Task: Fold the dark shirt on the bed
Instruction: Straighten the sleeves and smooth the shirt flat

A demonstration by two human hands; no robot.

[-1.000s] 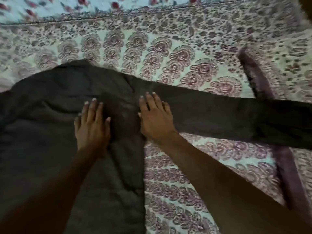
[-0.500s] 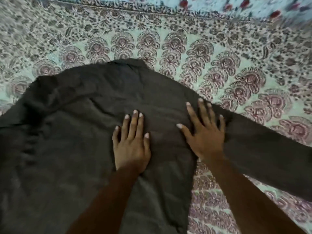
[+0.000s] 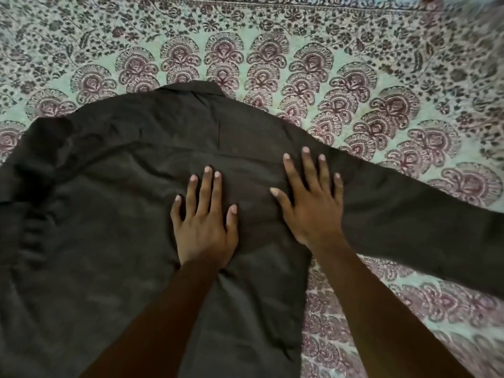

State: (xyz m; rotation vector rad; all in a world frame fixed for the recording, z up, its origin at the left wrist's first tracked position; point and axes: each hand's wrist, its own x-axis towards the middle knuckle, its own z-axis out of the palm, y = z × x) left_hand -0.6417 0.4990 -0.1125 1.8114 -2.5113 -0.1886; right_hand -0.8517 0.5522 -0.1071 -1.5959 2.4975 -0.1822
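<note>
The dark shirt [image 3: 114,214] lies spread flat, back side up, on the patterned bed sheet [image 3: 300,64]. Its collar [image 3: 191,90] points away from me. One long sleeve [image 3: 425,227] stretches out to the right and off the frame. My left hand [image 3: 204,225] presses palm down on the shirt's upper back, fingers spread. My right hand [image 3: 313,203] lies flat beside it, near the right shoulder where the sleeve starts. Neither hand grips cloth.
The floral sheet shows beyond the collar and to the right below the sleeve [image 3: 368,309]. The shirt's left part [image 3: 32,186] is wrinkled and runs off the left edge. A different floral cloth [image 3: 409,0] shows at the top right.
The view has swung left, so the shirt's body and collar are more centred. Both hands, flat throughout, now rest further in on the upper back.
</note>
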